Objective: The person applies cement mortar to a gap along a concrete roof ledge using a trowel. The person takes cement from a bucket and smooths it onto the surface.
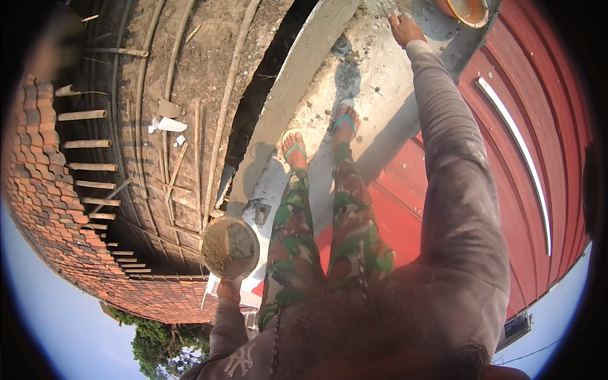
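Note:
My left hand (pixel 228 288), low on the left, grips the bottom edge of a round container (pixel 225 250) holding grey wet mortar. My right hand (pixel 403 30) is stretched out at the top, fingers curled on a small grey item that I cannot make out, just left of an orange bucket (pixel 453 9) with grey material inside. My sandalled feet (pixel 294 147) stand on a pale, mortar-spattered concrete ledge (pixel 320 92). A small grey metal piece (pixel 262 212) lies right of the mortar container.
Left of a long dark gap (pixel 265 79) is weathered boarding (pixel 177 88) with poles and white scraps, bordered by red roof tiles (pixel 35 152). On the right, red ribbed metal roofing (pixel 525 76) carries a long white strip (pixel 525 145). Roof edges meet sky and a tree (pixel 152 345).

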`<state>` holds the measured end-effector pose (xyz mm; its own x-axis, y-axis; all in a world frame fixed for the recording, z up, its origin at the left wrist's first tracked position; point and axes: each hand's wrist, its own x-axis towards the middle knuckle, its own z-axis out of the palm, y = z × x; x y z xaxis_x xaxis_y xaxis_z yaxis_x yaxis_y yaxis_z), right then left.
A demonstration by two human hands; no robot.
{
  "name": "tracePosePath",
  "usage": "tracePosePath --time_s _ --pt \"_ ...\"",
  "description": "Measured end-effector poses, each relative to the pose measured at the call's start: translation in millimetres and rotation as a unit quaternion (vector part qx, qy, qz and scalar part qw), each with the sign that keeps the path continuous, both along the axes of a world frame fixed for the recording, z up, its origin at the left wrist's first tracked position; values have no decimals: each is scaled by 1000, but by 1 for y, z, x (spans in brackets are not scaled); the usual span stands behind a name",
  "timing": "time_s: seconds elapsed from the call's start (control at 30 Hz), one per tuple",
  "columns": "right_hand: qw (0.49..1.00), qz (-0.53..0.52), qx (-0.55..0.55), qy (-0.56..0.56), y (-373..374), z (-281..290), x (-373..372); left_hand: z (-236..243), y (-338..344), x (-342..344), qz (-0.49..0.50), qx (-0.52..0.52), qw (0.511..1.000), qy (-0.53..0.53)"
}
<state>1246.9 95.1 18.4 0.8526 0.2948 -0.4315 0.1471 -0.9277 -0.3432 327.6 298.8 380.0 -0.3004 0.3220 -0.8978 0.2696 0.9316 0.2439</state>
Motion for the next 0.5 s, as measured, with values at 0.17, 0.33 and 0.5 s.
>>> tracePosePath --time_s 0.17,0.33,0.5 --pt "992 -24 -8 126 42 21 -137 5 -12 -31 -43 -30 999 11" --pt "956 -29 92 277 54 93 -278 1 -26 -31 77 -47 996 -20" --pt "688 -475 415 358 53 69 -192 1 -6 -50 31 -38 999 20"
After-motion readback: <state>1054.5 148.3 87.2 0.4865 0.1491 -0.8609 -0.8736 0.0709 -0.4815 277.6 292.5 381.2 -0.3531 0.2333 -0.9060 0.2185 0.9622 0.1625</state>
